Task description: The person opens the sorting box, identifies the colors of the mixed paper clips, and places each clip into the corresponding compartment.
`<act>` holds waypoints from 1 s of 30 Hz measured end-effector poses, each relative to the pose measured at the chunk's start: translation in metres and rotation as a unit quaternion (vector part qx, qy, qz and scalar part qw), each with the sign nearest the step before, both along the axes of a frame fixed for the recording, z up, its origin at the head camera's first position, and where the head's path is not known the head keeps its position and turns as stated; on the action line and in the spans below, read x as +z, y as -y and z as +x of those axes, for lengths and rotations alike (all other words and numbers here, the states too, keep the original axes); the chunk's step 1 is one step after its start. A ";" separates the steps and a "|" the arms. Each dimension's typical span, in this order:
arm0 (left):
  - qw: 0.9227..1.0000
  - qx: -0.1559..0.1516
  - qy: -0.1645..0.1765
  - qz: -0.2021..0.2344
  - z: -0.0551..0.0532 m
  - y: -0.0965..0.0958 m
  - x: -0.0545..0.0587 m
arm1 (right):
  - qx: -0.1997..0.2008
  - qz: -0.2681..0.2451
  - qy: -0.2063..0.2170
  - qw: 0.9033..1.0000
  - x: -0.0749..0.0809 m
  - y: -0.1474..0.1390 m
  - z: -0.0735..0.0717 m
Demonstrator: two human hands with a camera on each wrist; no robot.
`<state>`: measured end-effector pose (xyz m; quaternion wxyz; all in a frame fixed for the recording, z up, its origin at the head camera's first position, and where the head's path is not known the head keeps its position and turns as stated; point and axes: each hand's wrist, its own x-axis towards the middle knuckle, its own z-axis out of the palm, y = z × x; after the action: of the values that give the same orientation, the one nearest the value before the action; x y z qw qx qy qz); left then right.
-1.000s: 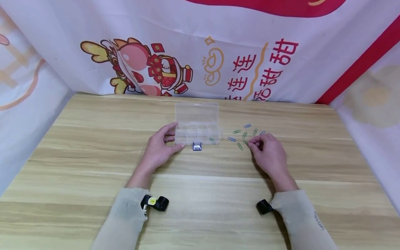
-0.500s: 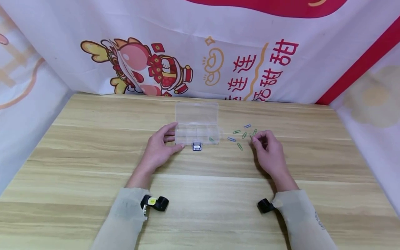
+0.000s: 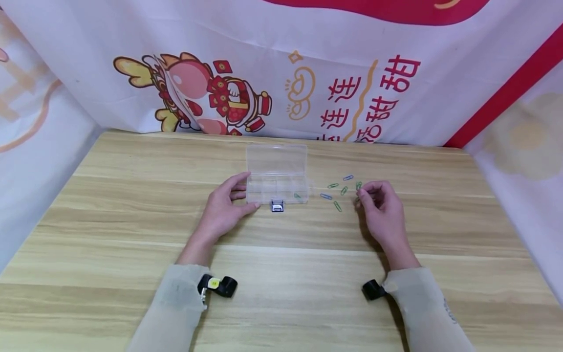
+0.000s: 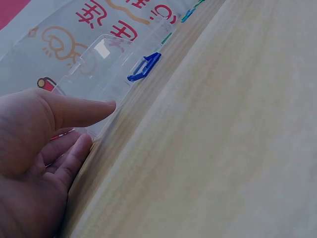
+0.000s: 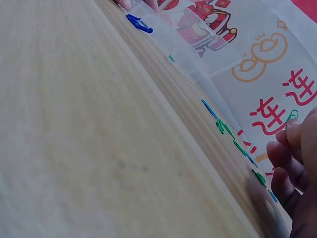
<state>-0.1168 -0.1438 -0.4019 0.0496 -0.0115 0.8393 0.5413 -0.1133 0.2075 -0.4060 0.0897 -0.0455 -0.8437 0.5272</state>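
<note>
In the head view, a clear plastic compartment box (image 3: pixel 277 188) lies with its lid (image 3: pixel 277 159) raised towards the back. My left hand (image 3: pixel 224 203) grips its left end, thumb at the front edge and fingertips along the side. A blue latch (image 3: pixel 277 206) sticks out at the front, and one green paper clip (image 3: pixel 297 196) lies in the front right compartment. My right hand (image 3: pixel 383 212) pinches a green paper clip (image 5: pixel 293 114) between thumb and index finger, raised over the table in the right wrist view. Several loose paper clips (image 3: pixel 337 206) lie between that hand and the box.
The clips on the wooden table (image 3: pixel 281 283) are green and blue, spread right of the box. One blue clip (image 3: pixel 348 177) lies farthest back. A printed cloth (image 3: pixel 281 68) hangs behind the table's back edge.
My right hand has picked up a green paper clip from the front of the scattered group and moved slightly back and right, now covering a blue clip. My left hand and the box stayed put.
</note>
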 end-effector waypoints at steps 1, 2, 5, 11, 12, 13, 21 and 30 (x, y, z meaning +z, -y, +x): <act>1.000 0.000 0.000 0.000 0.000 0.000 0.000 | -0.001 -0.002 0.000 1.000 0.000 0.000 0.000; 1.000 0.001 0.000 0.000 -0.001 0.000 0.000 | -0.001 -0.003 -0.001 1.000 0.001 0.000 0.000; 1.000 0.001 0.003 0.000 -0.001 -0.001 0.000 | 0.001 0.000 0.001 1.000 0.001 0.002 0.000; 1.000 0.001 0.006 0.002 0.000 -0.001 0.000 | 0.023 0.027 -0.002 0.999 0.006 0.012 -0.001; 1.000 0.002 0.006 0.002 0.000 -0.001 0.000 | 0.030 0.032 -0.004 0.999 0.007 0.014 -0.001; 1.000 0.002 0.005 0.002 0.000 -0.001 0.000 | 0.037 0.041 -0.006 0.998 0.009 0.018 -0.002; 1.000 0.004 0.006 -0.004 0.000 -0.001 -0.001 | 0.114 0.082 -0.037 0.989 0.013 0.052 -0.015; 1.000 0.006 0.005 -0.005 0.000 -0.001 0.000 | 0.124 0.103 -0.004 0.987 0.016 0.076 -0.019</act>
<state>-0.1172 -0.1426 -0.4022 0.0507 -0.0198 0.8415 0.5376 -0.1325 0.1313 -0.3901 0.0310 0.0714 -0.8923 0.4447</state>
